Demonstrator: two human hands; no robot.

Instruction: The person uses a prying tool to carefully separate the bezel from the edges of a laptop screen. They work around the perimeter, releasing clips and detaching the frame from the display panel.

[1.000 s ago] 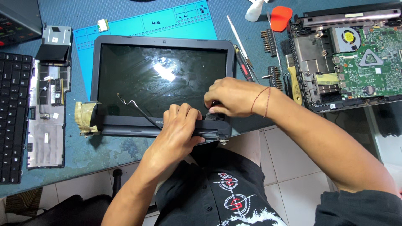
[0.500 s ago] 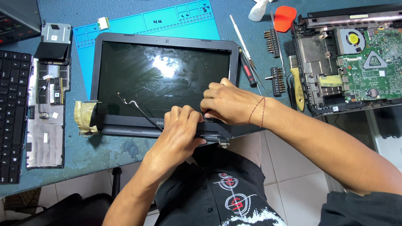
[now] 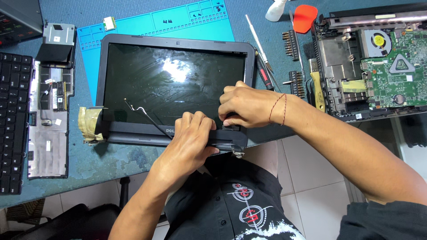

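Head view shows a black flat laptop screen panel lying on the blue-grey table. Left hand presses its bottom edge, fingers together. Right hand pinches the bottom right corner frame. Prying slowly with steady pressing seems best, so nothing cracks.

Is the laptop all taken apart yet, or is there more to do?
Partly. The laptop base already lies open with its green board showing, and the keyboard is off. Both hands, left and right, press the screen panel at its bottom corner. Its bezel is still on.
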